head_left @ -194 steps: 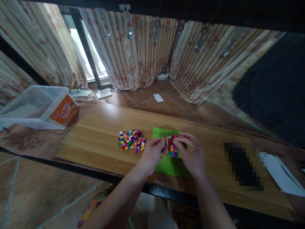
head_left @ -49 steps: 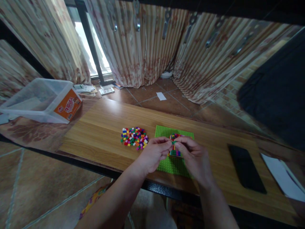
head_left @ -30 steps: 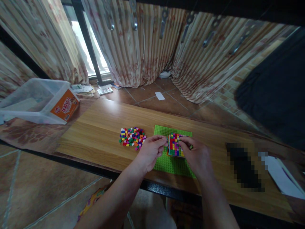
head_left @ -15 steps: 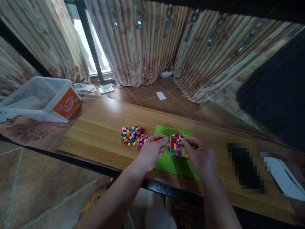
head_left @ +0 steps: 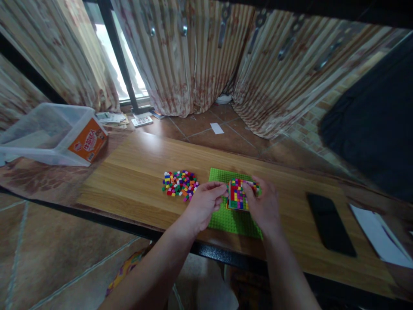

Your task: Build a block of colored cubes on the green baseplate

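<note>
A multicoloured block of toy bricks [head_left: 238, 198] stands on the green studded baseplate [head_left: 222, 221]. My right hand [head_left: 263, 202] is wrapped round its right side, the thumb on the top studs and the fingers along the far right edge. At the block's left edge, my left hand [head_left: 206, 202] is closed in a pinch; whatever is between the thumb and forefinger is too small to name. Left of the baseplate lies a loose pile of small coloured bricks [head_left: 180, 184]. The block's right part is partly hidden by my right hand.
A black phone [head_left: 331, 224] and white papers [head_left: 380, 234] lie to the right on the wooden board [head_left: 129, 172]. A clear plastic bin [head_left: 48, 150] with an orange label stands at the far left. Striped curtains [head_left: 193, 64] hang behind.
My right hand has shifted left and slightly up over the block, its thumb now further in on the top. My left hand keeps its pinch in nearly the same place.
</note>
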A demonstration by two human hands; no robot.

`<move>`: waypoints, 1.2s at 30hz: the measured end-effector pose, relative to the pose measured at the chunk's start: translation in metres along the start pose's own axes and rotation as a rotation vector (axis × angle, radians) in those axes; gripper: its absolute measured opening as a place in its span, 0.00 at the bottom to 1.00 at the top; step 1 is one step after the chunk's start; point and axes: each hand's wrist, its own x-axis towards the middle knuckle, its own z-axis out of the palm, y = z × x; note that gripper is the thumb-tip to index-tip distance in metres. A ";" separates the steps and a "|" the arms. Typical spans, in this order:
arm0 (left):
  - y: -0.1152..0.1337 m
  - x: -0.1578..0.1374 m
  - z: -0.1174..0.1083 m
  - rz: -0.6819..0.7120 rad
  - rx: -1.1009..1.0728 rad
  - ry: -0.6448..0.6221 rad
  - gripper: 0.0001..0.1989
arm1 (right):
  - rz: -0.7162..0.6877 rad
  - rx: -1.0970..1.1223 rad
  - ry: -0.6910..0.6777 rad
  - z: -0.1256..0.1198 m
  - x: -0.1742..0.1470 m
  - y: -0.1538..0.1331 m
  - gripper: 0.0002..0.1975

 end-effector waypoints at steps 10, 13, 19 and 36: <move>-0.002 0.000 -0.002 -0.001 0.009 -0.004 0.05 | -0.016 0.096 -0.037 0.004 -0.002 -0.006 0.19; -0.004 0.001 -0.001 -0.007 0.023 -0.005 0.05 | -0.007 0.117 -0.049 0.004 -0.001 -0.004 0.19; -0.007 0.002 0.000 -0.009 0.023 -0.013 0.07 | -0.054 0.225 0.079 -0.011 -0.001 -0.006 0.16; -0.004 -0.002 0.000 -0.078 -0.008 -0.153 0.13 | -0.153 0.464 -0.121 -0.028 -0.004 -0.023 0.06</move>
